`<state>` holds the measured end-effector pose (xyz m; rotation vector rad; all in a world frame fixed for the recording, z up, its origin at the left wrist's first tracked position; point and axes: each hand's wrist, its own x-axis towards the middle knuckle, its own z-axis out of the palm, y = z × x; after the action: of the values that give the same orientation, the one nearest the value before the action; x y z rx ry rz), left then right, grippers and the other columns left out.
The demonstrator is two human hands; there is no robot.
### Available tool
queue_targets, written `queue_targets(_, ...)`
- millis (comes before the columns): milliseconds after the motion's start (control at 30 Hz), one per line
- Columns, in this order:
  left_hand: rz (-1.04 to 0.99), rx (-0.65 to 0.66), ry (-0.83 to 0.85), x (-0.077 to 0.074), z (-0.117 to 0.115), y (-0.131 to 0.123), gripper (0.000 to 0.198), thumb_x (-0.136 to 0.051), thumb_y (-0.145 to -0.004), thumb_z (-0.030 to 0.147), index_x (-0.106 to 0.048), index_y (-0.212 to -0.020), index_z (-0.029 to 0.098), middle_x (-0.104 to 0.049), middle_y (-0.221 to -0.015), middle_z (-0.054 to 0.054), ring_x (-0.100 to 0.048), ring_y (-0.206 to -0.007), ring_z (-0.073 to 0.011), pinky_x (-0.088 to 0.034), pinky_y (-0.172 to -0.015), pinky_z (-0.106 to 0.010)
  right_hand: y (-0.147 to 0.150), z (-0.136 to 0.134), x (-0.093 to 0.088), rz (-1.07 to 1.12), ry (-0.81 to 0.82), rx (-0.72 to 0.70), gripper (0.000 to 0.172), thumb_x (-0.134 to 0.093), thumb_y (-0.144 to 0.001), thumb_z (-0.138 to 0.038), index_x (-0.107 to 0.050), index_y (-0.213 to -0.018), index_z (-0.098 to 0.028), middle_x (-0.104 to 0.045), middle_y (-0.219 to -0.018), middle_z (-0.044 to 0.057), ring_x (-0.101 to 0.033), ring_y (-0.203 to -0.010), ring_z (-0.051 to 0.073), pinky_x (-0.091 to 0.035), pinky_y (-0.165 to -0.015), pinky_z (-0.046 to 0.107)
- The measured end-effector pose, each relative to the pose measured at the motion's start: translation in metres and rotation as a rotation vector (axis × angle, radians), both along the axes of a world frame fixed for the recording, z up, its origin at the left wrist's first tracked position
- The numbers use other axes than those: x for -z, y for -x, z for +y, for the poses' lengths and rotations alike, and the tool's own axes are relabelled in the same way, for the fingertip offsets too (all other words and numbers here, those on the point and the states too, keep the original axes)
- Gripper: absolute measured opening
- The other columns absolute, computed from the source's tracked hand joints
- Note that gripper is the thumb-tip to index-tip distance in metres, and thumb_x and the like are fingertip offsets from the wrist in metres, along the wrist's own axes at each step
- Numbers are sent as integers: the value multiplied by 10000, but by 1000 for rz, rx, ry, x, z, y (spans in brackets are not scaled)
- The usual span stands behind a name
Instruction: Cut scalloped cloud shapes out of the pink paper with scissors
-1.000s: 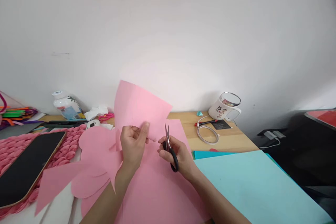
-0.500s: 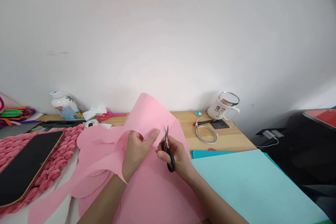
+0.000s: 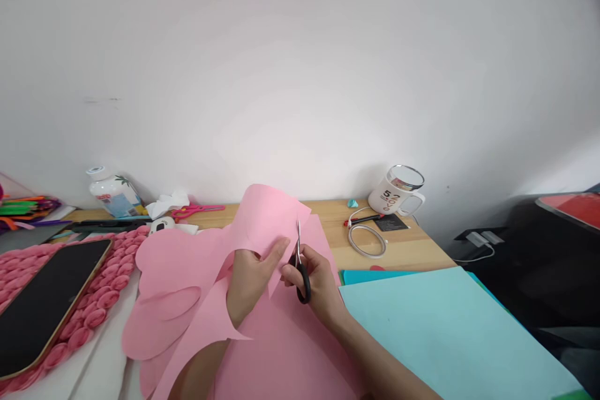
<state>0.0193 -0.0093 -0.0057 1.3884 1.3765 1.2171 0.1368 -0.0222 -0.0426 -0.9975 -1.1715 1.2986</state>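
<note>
My left hand [image 3: 255, 275] pinches a curling sheet of pink paper [image 3: 267, 215], its thumb on top and its other fingers hidden beneath. A cut strip of that paper hangs over my left forearm. In my right hand [image 3: 316, 281] is a pair of scissors [image 3: 304, 281] with black handles. Their blades point away from me and meet the paper just right of my left thumb. Under both hands lies more pink paper [image 3: 285, 350]. Rounded pink paper cutouts [image 3: 164, 319] are piled to the left.
Light blue paper [image 3: 445, 331] lies at right. Behind it are a coiled white cable [image 3: 366, 242] and a white mug [image 3: 396, 192]. At left, a phone [image 3: 47, 300] rests on a pink woven mat [image 3: 96, 309]; pink scissors [image 3: 197, 209] and a white bottle [image 3: 115, 192] sit near the wall.
The pink sheet has turned and dipped lower, and its loose strip has swung across my left forearm. My left hand has shifted slightly right, while the scissors stay nearly in place.
</note>
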Motion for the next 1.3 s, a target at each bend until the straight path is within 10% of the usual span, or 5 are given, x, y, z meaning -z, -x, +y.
queue_targets(133, 25, 25, -59, -1, 2, 4, 258, -616, -718, 390, -651, -813, 153, -695, -811, -61, -635, -822, -218, -485, -707, -288, -5, 7, -3, 12, -29, -102, 378, -753, -617, -407, -454, -678, -185, -392, -554, -73, -313, -499, 79, -245, -456, 208)
queue_targets(533, 350, -82, 275, -6, -4, 8, 514, -544, -643, 646, -256, -481, 253, -217, -452, 72, -312, -409, -128, -274, -425, -276, -4, 8, -1, -42, -47, -48, 410, -688, -635, -514, -435, -633, -192, -412, -520, -59, -346, -488, 91, -271, -454, 219)
queue_targets(1033, 301, -73, 351, -16, -7, 4, 374, -602, -634, 554, -526, -491, 216, -471, -483, 24, -492, -489, -170, -331, -442, -264, -16, 8, -8, 33, 15, -117, 383, -738, -612, -430, -470, -751, -193, -390, -539, -81, -290, -495, 82, -227, -455, 209)
queue_targets(1300, 264, -29, 350, -11, -6, 5, 418, -602, -639, 535, -469, -396, 223, -350, -386, 53, -369, -384, -126, -269, -381, -258, -10, 4, -9, -3, 40, -36, 354, -712, -631, -444, -498, -749, -188, -438, -515, -65, -406, -491, 102, -329, -462, 222)
